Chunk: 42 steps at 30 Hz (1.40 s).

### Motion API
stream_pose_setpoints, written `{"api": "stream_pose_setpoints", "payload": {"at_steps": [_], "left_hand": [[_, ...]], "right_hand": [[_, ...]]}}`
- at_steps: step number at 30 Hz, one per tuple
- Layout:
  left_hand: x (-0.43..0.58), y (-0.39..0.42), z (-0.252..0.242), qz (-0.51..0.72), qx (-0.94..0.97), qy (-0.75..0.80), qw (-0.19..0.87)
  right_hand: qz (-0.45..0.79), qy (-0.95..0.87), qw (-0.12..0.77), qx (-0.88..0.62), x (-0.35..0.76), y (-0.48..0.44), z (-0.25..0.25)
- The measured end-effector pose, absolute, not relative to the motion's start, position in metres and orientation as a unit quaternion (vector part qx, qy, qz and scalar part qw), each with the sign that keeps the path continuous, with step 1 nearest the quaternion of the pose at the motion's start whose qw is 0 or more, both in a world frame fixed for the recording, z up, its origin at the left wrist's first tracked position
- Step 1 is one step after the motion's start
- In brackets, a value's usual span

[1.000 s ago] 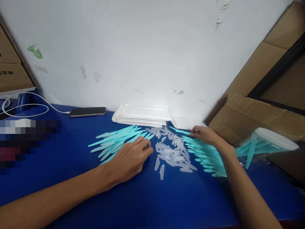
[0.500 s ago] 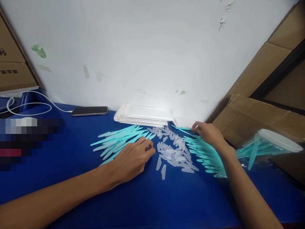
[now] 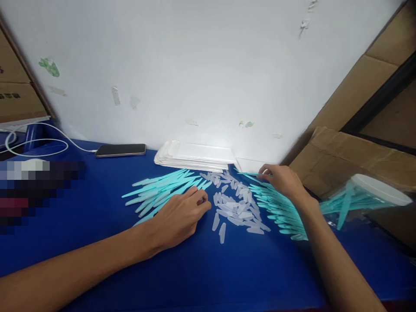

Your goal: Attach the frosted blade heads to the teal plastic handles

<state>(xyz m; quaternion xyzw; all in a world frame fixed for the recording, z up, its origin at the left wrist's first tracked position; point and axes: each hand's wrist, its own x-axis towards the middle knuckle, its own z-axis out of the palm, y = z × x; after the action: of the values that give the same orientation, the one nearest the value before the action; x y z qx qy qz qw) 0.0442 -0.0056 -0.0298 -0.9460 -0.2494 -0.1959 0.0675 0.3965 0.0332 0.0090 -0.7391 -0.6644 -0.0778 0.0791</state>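
My right hand (image 3: 281, 178) pinches the end of a slim turquoise eyebrow razor (image 3: 247, 173) at the top of the right-hand pile of razors (image 3: 279, 213). My left hand (image 3: 186, 212) has its fingers curled together beside the caps; whatever they hold, if anything, is hidden. Under and behind this hand fans out another pile of turquoise razors (image 3: 156, 190), which seem to wear pale caps. Small translucent caps (image 3: 238, 209) lie scattered between the two hands.
A stack of white flat packs (image 3: 195, 155) lies against the wall. At the left a phone (image 3: 121, 150) is plugged into a white cable. A clear tub (image 3: 367, 197) of turquoise razors lies at the right by a cardboard box (image 3: 328, 156). The table (image 3: 208, 277) is blue.
The view has shifted very slightly. Both hands stay almost in place; the fingers of my right hand have moved a little on the razor.
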Motion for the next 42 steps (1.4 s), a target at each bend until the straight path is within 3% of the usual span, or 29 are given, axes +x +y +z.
{"api": "stream_pose_setpoints", "payload": {"at_steps": [26,42], "left_hand": [[0.044,-0.006,-0.029,-0.177,-0.950,-0.257,0.023],[0.044,-0.006,-0.029,-0.173,-0.952,-0.253,0.028]], "right_hand": [[-0.108,-0.670,0.097,-0.728,0.386,0.030,0.016],[-0.048,-0.704,0.025,-0.708,0.394,0.042,-0.005]]}}
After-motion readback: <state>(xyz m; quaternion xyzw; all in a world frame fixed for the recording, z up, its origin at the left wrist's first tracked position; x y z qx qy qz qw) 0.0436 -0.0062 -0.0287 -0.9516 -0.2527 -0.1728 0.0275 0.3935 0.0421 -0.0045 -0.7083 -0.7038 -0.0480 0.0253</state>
